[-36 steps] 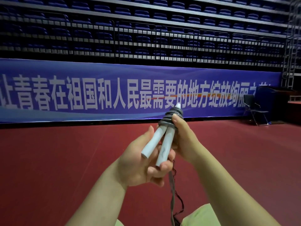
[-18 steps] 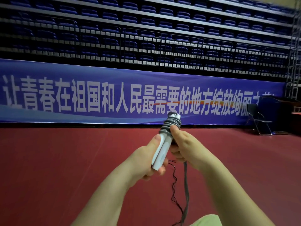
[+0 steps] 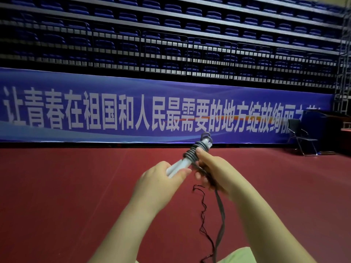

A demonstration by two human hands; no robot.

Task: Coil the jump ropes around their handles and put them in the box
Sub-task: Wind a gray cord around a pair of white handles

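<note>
White plastic handles (image 3: 179,165) — two of them, side by side — point up and to the right in front of the person, held above the floor at about the middle of the head view. The left hand (image 3: 158,184) grips their lower ends, fingers curled round them and the thumb lying along the top. The grey jump rope (image 3: 194,151) is wound in several turns around the upper part of the handles, with a small loop poking past the tips. The right hand (image 3: 212,171) is closed on the rope just below the coil, its thumb pressing against the wound turns; the fingers are blurred. From under this hand the free length of rope hangs down to the bottom edge, and a thin, frayed dark strand (image 3: 203,211) dangles beside it. Both forearms reach in from the bottom edge, bare, converging on the bundle.

Below the hands lies a dark red sports floor (image 3: 66,196). At its far edge runs a long blue banner (image 3: 133,111) with large white Chinese characters, and above it rise tiers of folded blue seats (image 3: 171,21) behind dark railings. A black folding chair (image 3: 301,135) stands at the right — near the banner's end. A patch of pale green cloth (image 3: 237,255) shows at the bottom edge.
</note>
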